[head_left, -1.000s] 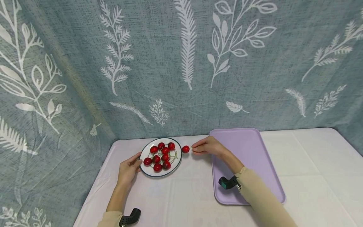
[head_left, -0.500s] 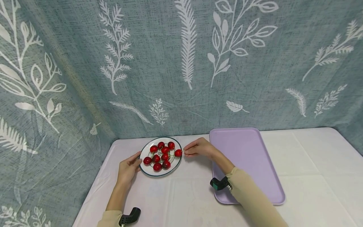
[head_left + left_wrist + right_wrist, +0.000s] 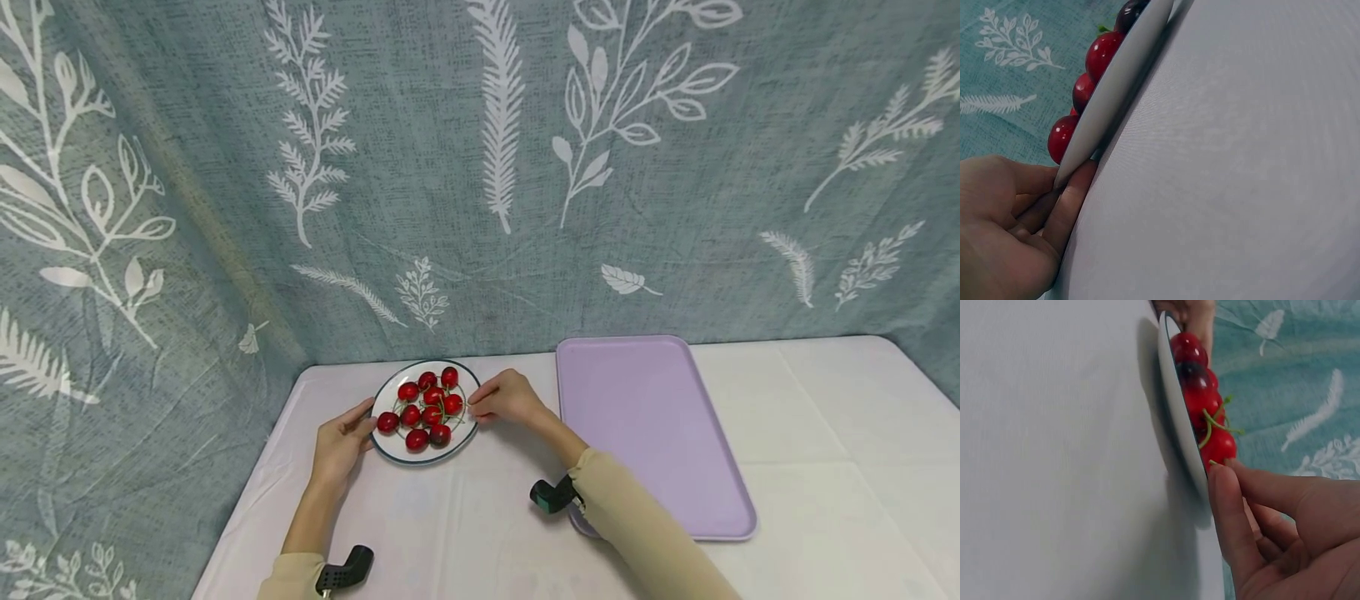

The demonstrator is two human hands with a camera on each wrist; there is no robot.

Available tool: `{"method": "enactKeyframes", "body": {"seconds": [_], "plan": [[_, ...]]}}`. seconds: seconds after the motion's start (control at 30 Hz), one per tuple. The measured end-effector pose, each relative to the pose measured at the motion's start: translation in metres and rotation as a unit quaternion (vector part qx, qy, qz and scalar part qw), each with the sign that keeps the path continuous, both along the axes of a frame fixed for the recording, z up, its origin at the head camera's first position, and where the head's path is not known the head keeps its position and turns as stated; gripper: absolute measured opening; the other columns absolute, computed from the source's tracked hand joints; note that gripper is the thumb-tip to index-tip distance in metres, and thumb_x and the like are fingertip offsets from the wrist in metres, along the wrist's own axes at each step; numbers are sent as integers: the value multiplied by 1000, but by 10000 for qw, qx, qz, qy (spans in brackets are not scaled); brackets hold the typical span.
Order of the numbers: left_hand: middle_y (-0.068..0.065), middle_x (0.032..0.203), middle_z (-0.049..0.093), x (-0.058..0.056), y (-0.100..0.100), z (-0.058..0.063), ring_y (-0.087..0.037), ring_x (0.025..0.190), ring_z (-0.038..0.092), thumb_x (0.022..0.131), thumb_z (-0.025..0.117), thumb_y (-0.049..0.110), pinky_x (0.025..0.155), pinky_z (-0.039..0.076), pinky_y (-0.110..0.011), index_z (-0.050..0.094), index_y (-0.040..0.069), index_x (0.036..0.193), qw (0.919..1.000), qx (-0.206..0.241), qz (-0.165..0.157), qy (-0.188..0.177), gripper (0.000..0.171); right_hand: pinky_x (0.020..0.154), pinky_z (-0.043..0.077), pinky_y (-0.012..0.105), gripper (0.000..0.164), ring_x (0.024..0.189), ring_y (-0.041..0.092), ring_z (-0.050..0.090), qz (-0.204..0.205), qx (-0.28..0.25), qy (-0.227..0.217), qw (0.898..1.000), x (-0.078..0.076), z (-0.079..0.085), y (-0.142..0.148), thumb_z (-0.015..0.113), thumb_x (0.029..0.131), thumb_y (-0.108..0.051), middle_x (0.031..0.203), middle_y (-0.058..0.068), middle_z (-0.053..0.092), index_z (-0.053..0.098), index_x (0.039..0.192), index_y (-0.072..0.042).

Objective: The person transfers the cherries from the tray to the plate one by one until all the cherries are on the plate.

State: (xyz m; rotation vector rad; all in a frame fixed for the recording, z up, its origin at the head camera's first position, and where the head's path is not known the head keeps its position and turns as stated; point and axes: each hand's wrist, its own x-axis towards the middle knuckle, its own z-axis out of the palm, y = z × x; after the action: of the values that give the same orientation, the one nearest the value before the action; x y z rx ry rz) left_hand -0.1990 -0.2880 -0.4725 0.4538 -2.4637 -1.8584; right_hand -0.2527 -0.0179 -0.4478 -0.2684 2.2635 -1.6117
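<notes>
A white plate (image 3: 399, 450) with a dark blue rim holds several red cherries (image 3: 417, 440) with green stems. My left hand (image 3: 336, 450) grips the plate's left edge between thumb and fingers, as the left wrist view shows at the plate's rim (image 3: 1107, 106). At the opposite side my right hand (image 3: 512, 398) pinches the stem of a cherry (image 3: 453, 404), which sits over the right part of the plate. In the right wrist view that cherry (image 3: 1219, 447) is just past the thumb and fingertip (image 3: 1225, 481), with a bit of stem showing between them.
A lilac tray (image 3: 645, 433) lies to the right, partly under my right forearm. Both stand on a white tablecloth (image 3: 480, 517). A blue-green leaf-patterned curtain (image 3: 450, 167) hangs behind the table and along its left side.
My right hand has moved left with the cherry, from beside the plate to over its right part. My left hand keeps its grip on the plate's edge.
</notes>
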Motion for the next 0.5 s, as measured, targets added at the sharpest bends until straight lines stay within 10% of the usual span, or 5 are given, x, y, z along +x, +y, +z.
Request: {"method": "enactKeyframes", "body": {"seconds": [0.5], "plan": [[-24, 143, 47, 1, 1, 1, -4, 97, 61, 100, 52, 7, 78, 58, -18, 48, 0, 142, 10000, 63, 2, 11, 42, 59, 59, 24, 8, 56, 9, 65, 169, 171, 73, 9997, 9, 8, -5, 75, 83, -2, 73, 12, 73, 77, 87, 4]]}}
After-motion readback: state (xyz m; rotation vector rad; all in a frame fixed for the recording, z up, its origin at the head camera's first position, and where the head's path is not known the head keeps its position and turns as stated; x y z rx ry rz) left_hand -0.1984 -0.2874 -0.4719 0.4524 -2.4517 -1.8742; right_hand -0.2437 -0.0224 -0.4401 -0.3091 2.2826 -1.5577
